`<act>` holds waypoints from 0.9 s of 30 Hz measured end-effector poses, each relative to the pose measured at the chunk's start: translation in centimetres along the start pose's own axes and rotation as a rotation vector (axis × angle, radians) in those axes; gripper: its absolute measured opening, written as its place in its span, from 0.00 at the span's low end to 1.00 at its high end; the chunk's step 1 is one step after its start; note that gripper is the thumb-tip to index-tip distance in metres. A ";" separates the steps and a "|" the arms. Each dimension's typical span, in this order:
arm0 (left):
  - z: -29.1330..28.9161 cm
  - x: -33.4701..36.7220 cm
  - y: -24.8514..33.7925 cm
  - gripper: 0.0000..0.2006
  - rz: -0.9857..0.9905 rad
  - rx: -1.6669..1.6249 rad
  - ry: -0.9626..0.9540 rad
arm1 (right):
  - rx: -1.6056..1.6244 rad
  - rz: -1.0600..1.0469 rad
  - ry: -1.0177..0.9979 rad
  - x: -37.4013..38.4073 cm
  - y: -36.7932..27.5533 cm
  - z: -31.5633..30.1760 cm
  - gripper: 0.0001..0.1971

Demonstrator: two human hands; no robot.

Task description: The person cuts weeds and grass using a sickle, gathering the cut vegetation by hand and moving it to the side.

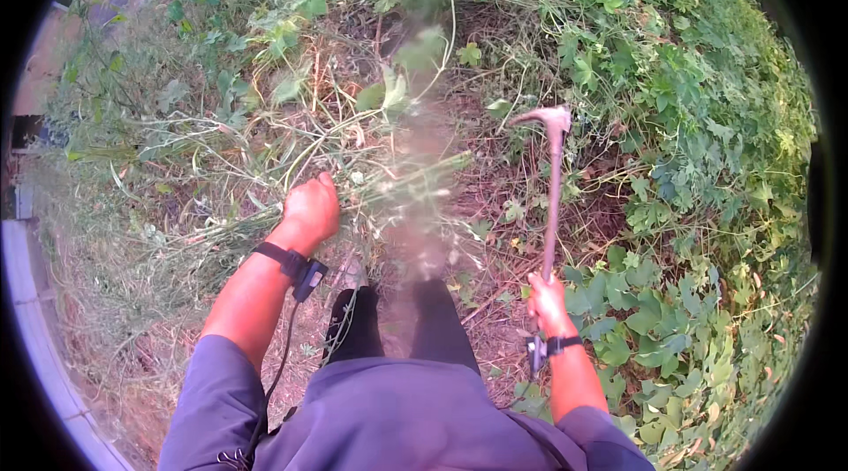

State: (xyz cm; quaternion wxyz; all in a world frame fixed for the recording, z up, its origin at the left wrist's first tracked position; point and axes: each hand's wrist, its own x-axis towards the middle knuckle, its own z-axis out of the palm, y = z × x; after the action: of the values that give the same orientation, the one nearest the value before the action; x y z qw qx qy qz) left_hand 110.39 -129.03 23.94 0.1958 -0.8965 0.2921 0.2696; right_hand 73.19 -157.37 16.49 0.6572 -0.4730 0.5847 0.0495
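- Green, thin, leafy plant stalks (433, 173): lie in a loose bundle slanting across the space ahead of my legs, passing at my left fist and projecting on both sides of it.
- My left hand (312, 206): closed into a fist, thumb side up, apparently around the stalks; the fingers' inner side is hidden. Gripping partway along presumably keeps the loose stems together.
- Brown, long-handled tool with a curved, hooked head (553, 197): stands well apart from the bundle, head away from my body, hook pointing left toward the stalks.
- My right hand (548, 301): wrapped firmly around the lower handle. This low hold likely gives reach and keeps the hooked head clear of my legs and left hand.
- Black wrist straps (284, 259) with small box-shaped devices: fitted above both hands, presumably leaving palms free.
- Dark-trousered legs (439, 321): set apart, probably for balance.
- Broad-leaved green vines (689, 294): spread thickly along my right.
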 end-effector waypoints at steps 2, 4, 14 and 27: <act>-1.4 -0.6 -1.0 0.21 -0.026 -0.003 0.011 | -0.066 0.023 0.148 -6.6 1.1 -4.9 0.09; -1.3 0.3 -2.0 0.23 0.008 -0.017 0.020 | -0.117 0.037 0.250 -10.9 2.3 -7.7 0.08; 1.8 0.6 -4.9 0.25 -0.003 -0.004 0.029 | -0.151 -0.215 -0.079 1.3 -4.8 7.9 0.10; 7.7 2.2 -7.4 0.27 0.066 -0.026 -0.043 | -0.457 -0.274 -0.138 18.9 -7.2 26.5 0.08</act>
State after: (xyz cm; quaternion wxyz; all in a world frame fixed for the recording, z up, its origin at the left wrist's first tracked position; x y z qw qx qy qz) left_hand 113.68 -120.41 18.06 0.1813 -0.8829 0.3136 0.2988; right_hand 102.62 -152.55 1.68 0.5724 -0.6792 0.4427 0.1228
